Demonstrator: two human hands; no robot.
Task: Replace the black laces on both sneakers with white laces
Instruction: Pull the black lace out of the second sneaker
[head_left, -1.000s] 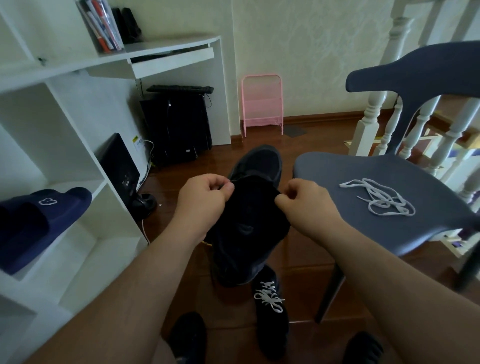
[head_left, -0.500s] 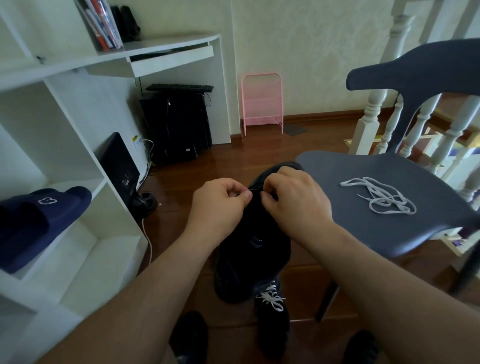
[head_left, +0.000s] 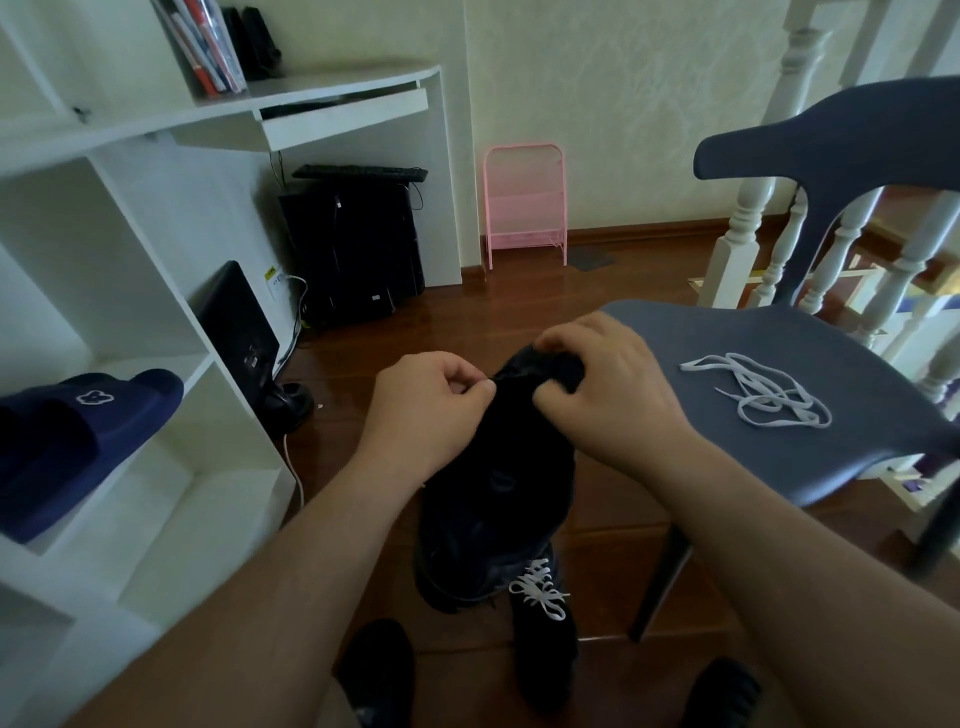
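Observation:
I hold a black sneaker (head_left: 493, 499) in the air in front of me, toe pointing away. My left hand (head_left: 426, 405) pinches a thin black lace at the sneaker's top left. My right hand (head_left: 608, 389) curls over the toe end and grips the upper there. The black lace itself is hard to make out against the dark shoe. A second black sneaker (head_left: 545, 634) stands on the floor below, laced in white. A loose white lace (head_left: 758, 397) lies in a tangle on the blue-grey chair seat (head_left: 779, 457) to my right.
White shelving (head_left: 130, 322) stands at left with a navy slipper (head_left: 78, 436) on one shelf. A monitor (head_left: 239, 332) leans on the floor beside it. A black computer tower (head_left: 358, 249) and a pink rack (head_left: 524, 202) stand further back. White banisters (head_left: 737, 244) rise behind the chair.
The sneaker has tilted up and nearer the chair. My right hand moved from its side over the toe end, and my hands came closer together.

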